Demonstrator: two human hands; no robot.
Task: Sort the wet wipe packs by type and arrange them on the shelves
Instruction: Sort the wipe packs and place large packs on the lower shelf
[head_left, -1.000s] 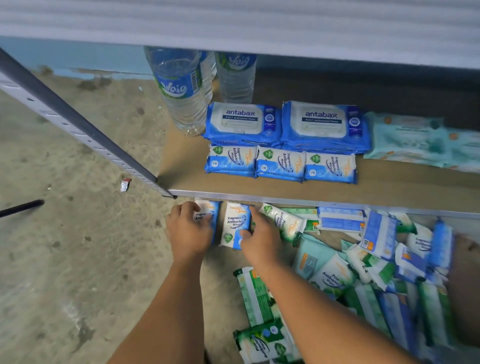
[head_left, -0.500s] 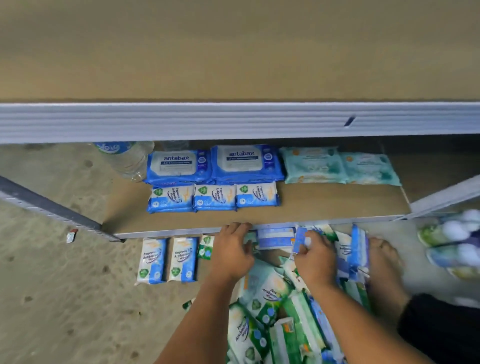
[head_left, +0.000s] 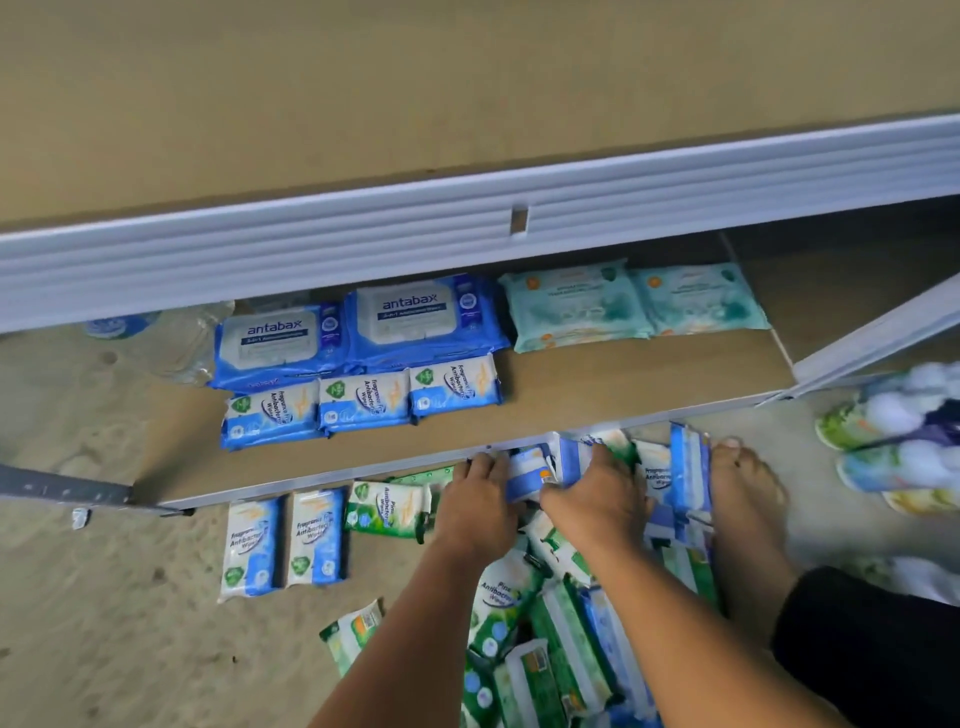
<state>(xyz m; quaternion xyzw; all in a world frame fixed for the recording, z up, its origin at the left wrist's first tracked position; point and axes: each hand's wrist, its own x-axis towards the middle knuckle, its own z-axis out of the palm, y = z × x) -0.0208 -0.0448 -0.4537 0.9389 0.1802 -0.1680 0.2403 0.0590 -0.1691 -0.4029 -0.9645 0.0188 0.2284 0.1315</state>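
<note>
Both hands have left the two blue packs (head_left: 283, 543) lying side by side on the floor below the shelf's front edge (head_left: 322, 475) and moved right, where the left hand (head_left: 475, 506) and right hand (head_left: 592, 501) now clasp a blue pack (head_left: 530, 470) atop the unsorted pile (head_left: 545, 623), so the next pick is beginning.

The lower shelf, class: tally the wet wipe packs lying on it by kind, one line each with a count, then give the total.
Large blue antabax packs: 2
Small blue fragrance-free antibacterial packs: 3
Pale teal packs: 2
Total on the lower shelf: 7
</note>
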